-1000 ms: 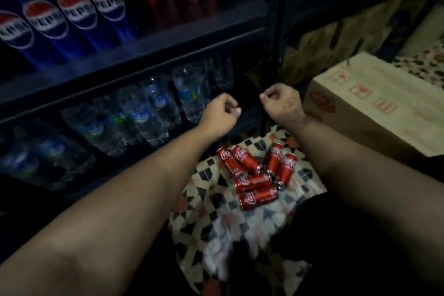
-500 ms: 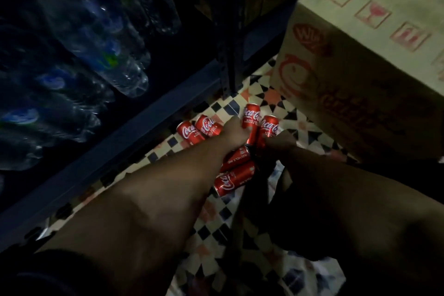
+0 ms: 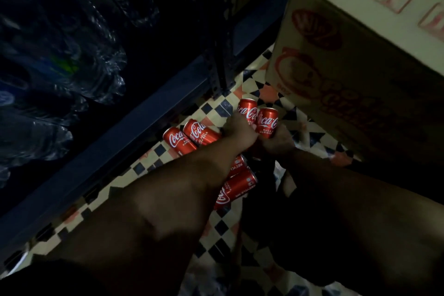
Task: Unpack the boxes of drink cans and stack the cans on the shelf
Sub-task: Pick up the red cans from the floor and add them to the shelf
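Note:
Several red Coca-Cola cans lie on the patterned floor in the head view. My left hand grips one can near the shelf post. Right beside it my right hand grips a second can. Two more cans lie to the left of my left wrist. Another two cans lie under my left forearm, partly hidden. The dark blue shelf frame runs diagonally to the left of the cans.
A large cardboard box with red print stands at the upper right, close to the cans. Shrink-wrapped water bottles fill the low shelf at left. A shelf post stands just behind the cans.
Both hands dropped from shelf height to the floor and closed around two cans. My view tilted down and moved closer to the cans.

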